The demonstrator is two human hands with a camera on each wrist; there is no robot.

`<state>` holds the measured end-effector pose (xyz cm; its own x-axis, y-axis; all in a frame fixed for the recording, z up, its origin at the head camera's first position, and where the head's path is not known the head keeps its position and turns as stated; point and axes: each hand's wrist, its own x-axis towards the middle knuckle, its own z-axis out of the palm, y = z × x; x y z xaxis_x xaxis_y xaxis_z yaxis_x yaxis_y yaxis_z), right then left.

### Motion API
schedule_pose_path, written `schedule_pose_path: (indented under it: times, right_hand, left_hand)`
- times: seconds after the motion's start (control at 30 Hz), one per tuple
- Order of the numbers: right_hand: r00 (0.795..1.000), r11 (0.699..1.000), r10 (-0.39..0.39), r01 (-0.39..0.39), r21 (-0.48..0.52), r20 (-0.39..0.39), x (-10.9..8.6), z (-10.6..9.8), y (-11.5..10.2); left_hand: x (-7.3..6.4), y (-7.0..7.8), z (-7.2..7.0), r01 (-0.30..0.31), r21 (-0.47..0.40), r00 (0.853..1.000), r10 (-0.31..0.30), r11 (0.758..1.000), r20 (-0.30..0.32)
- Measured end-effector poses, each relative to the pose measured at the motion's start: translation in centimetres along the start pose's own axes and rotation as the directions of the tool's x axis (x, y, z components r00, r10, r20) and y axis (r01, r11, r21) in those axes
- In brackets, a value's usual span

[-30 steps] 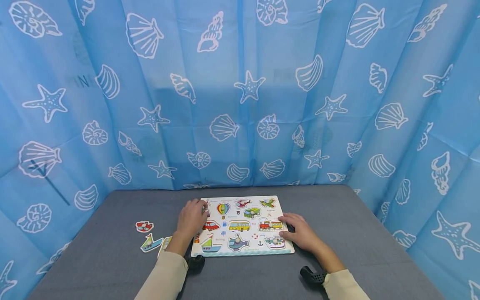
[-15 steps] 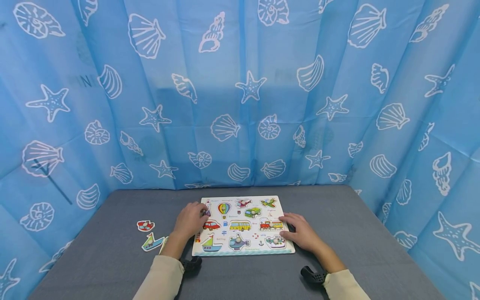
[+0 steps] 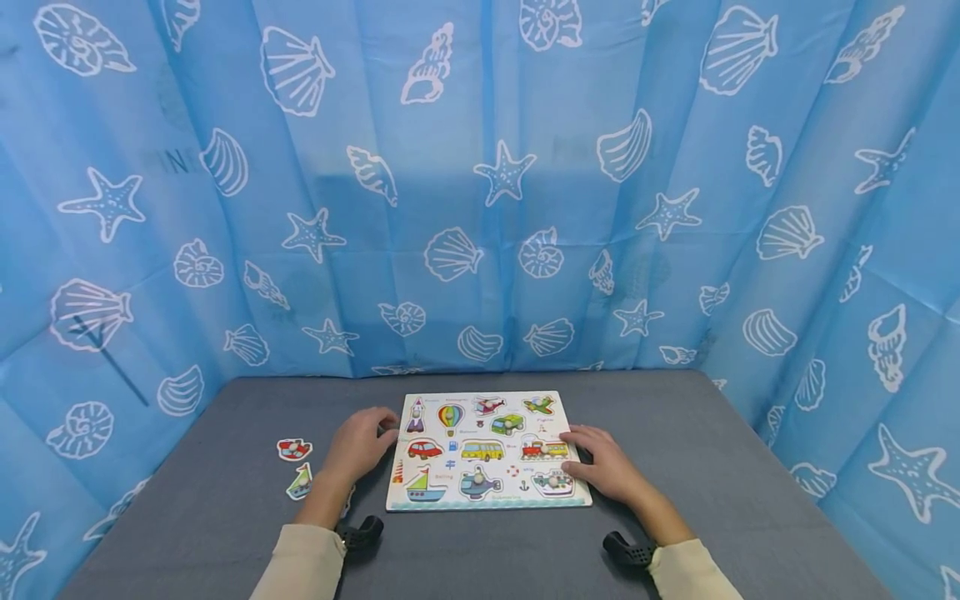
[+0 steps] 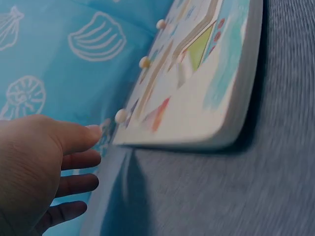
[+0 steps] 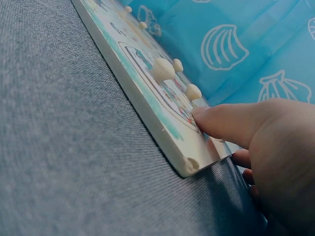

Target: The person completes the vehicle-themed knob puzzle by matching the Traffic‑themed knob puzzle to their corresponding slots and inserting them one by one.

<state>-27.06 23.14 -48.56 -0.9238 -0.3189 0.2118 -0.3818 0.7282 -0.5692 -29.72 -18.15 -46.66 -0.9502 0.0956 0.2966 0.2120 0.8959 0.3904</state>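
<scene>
A white wooden peg puzzle board (image 3: 450, 506) with vehicle pictures lies on the table. Its purple rocket piece (image 3: 417, 418) sits at the upper left, with the balloon piece (image 3: 450, 417) beside it. Just off the board's left edge is my left hand (image 3: 360, 446), fingers loosely bent and apart, holding nothing. In the left wrist view, the thumb of that hand points toward a round knob (image 4: 121, 116). My right hand (image 3: 600, 462) holds the board's right edge; the right wrist view has its thumb on top near the ship piece (image 5: 170, 98) and other fingers, partly hidden, at the side.
Left of the board lie a loose red piece (image 3: 295, 450) and a sailboat piece (image 3: 300, 482). Another light piece (image 3: 348, 500) is mostly covered by my left forearm. A blue shell-patterned curtain (image 3: 480, 208) stands behind the grey table (image 3: 675, 433).
My left hand has come away from the rocket piece and moved left off the board, uncovering the rocket. The right hand stays at the board's right edge.
</scene>
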Motion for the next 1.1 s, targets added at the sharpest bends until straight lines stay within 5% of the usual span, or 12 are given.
schedule_pose_path:
  times: [0.3, 0.6, 0.83, 1.1]
  right_hand:
    - [1.000, 1.000, 0.009, -0.009, -0.003, 0.000, -0.1, 0.0, 0.0]
    - [0.999, 0.999, -0.037, 0.037, 0.013, -0.004, -0.1, -0.2, 0.0]
    - [0.999, 0.999, -0.042, 0.042, 0.008, -0.006, -0.1, -0.4, -0.2]
    - [1.000, 1.000, -0.030, 0.030, 0.001, 0.000, -0.1, -0.4, -0.2]
  left_hand:
    - [-0.9, -2.5, -2.1, 0.086, -0.084, 0.995, -0.090, 0.993, -0.048]
    - [-2.5, -4.9, -3.3, 0.190, -0.135, 0.965, -0.210, 0.973, -0.157]
    - [-3.1, -6.2, -4.1, 0.323, -0.180, 0.907, -0.358, 0.929, -0.222]
    - [-4.3, -7.7, -4.9, 0.495, -0.151, 0.808, -0.517, 0.856, -0.282]
